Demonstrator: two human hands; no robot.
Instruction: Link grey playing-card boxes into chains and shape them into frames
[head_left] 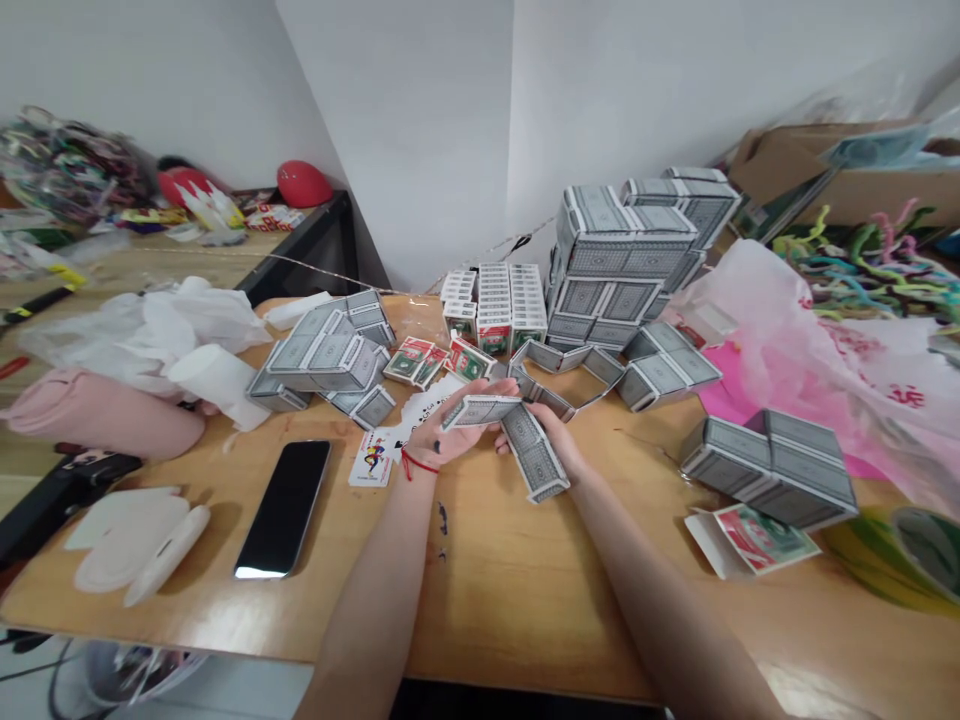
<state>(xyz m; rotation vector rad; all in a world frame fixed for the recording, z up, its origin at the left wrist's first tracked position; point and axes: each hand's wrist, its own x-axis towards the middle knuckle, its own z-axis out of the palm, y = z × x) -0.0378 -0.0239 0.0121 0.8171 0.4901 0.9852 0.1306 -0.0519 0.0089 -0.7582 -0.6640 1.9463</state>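
Between my hands is a chain of folded playing cards (537, 455), grey-patterned backs outward, bent at an angle. Its left piece lies across the palm and fingers of my left hand (442, 432), which wears a red string. My right hand (553, 432) grips the chain near the bend, its fingers partly hidden behind the cards. Just beyond is an open ring of folded cards (574, 375) standing on the table. Loose cards fan out beside my left hand, with a joker card (372, 459) face up.
Stacked card blocks stand in a tall pile (626, 265) at the back, a cluster (326, 350) on the left and a block (772, 465) on the right. Card boxes (495, 305) line the back. A phone (285, 510), pink pouch (105, 415) and tape roll (900, 555) lie around.
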